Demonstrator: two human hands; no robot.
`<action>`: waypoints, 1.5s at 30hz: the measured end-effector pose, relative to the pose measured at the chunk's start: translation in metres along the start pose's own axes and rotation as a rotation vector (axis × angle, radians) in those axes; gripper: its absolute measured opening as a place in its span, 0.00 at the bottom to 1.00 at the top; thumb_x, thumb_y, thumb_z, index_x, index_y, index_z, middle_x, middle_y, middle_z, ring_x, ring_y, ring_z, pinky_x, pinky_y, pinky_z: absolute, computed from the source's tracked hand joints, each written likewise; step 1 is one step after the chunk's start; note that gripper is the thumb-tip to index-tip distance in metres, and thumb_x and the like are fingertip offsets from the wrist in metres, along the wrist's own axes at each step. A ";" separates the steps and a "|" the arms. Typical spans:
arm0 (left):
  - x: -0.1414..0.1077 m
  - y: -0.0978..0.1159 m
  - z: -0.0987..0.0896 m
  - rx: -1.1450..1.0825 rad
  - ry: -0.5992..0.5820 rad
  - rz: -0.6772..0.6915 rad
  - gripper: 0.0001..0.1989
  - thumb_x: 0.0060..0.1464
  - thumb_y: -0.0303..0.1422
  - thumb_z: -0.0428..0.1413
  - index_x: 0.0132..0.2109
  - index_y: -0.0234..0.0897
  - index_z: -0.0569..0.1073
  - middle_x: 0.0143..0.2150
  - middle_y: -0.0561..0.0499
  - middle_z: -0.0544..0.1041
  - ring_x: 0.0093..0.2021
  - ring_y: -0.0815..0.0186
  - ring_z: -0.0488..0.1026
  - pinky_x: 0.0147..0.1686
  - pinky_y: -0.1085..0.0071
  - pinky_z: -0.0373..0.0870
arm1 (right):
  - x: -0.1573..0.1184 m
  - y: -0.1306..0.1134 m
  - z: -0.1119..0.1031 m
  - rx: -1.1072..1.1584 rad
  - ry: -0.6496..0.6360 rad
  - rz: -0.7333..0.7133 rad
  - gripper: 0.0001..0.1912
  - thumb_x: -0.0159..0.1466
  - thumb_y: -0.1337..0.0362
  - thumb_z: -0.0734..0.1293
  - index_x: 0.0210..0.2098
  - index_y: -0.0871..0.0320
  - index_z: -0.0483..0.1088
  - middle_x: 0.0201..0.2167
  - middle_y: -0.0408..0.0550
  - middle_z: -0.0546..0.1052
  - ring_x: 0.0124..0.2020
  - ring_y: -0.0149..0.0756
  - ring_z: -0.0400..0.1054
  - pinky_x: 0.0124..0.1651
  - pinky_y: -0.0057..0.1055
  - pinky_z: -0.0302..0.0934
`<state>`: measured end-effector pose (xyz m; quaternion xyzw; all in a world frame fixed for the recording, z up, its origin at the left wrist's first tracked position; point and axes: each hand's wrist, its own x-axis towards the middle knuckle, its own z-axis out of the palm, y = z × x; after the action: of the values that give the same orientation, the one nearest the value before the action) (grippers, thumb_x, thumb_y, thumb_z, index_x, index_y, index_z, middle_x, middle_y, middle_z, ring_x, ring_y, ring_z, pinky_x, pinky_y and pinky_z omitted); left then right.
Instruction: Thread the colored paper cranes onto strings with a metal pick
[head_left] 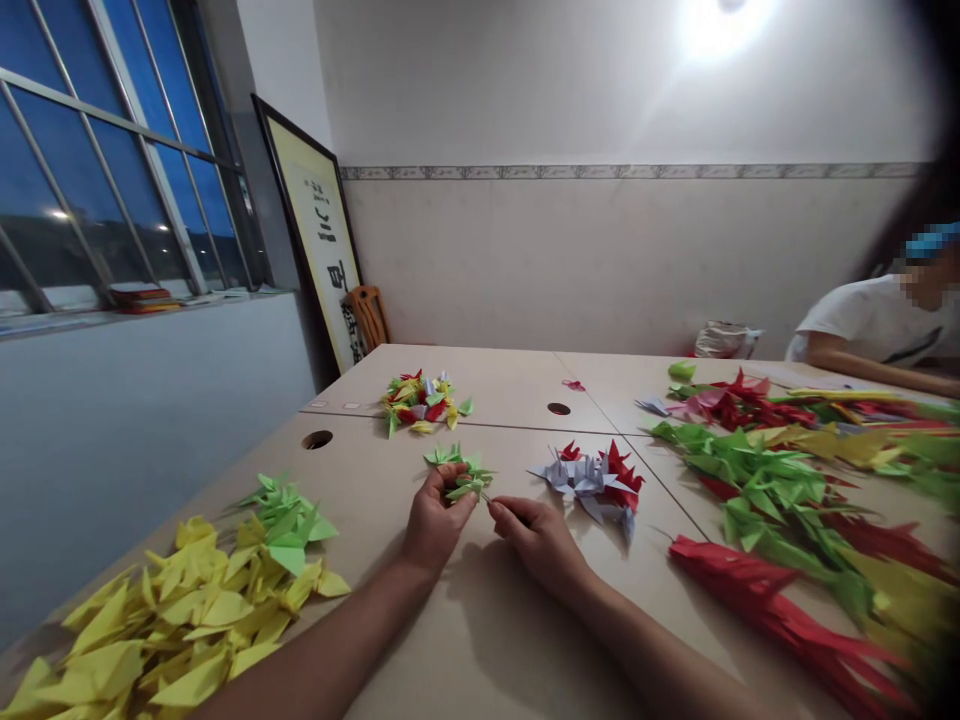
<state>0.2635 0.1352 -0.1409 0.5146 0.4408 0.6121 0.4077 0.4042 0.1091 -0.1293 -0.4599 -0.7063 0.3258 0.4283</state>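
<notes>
Paper cranes in green (pixel 465 475) are clenched in the left hand (pixel 439 518), its fingers curled round the folds, at the middle of the pale table (pixel 360 490). The right hand (pixel 538 545) pinches a thin pointed implement (pixel 487 499), too small to identify, right at the green paper. Lavender-and-red cranes (pixel 592 485) lie just beside that hand; yellow folded paper pieces (pixel 157 630) heap at lower left, long green and red crane bunches (pixel 772 500) at right.

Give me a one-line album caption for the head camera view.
Left hand holds green origami cranes while the right hand pinches beside them, colored paper piles across the table.
</notes>
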 end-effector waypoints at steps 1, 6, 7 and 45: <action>-0.001 0.000 0.001 -0.011 0.003 -0.008 0.16 0.39 0.27 0.56 0.39 0.34 0.68 0.33 0.51 0.72 0.33 0.69 0.70 0.36 0.73 0.67 | 0.000 0.000 0.000 -0.017 0.007 0.000 0.17 0.59 0.57 0.57 0.24 0.61 0.70 0.18 0.42 0.70 0.23 0.32 0.63 0.25 0.23 0.52; -0.003 0.001 0.002 -0.038 0.003 -0.044 0.15 0.39 0.27 0.57 0.38 0.34 0.68 0.33 0.50 0.72 0.33 0.70 0.70 0.35 0.74 0.67 | 0.001 -0.001 0.000 -0.078 0.011 0.007 0.17 0.59 0.58 0.58 0.24 0.60 0.71 0.18 0.43 0.71 0.22 0.33 0.63 0.25 0.23 0.51; -0.003 0.001 0.002 -0.035 0.002 -0.043 0.15 0.38 0.27 0.57 0.38 0.34 0.68 0.33 0.50 0.72 0.32 0.69 0.70 0.34 0.74 0.67 | 0.001 -0.001 0.000 -0.084 0.011 0.007 0.16 0.59 0.58 0.58 0.25 0.60 0.72 0.18 0.43 0.71 0.22 0.33 0.63 0.25 0.23 0.52; -0.020 0.013 0.004 -0.031 -0.339 -0.022 0.17 0.47 0.34 0.54 0.46 0.36 0.66 0.36 0.49 0.73 0.34 0.68 0.69 0.34 0.74 0.67 | 0.002 0.006 0.001 0.131 0.196 -0.061 0.12 0.57 0.57 0.62 0.28 0.60 0.71 0.22 0.43 0.69 0.24 0.30 0.61 0.26 0.23 0.56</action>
<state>0.2701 0.1129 -0.1331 0.5994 0.3619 0.5184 0.4909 0.4051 0.1127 -0.1341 -0.4390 -0.6519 0.3114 0.5341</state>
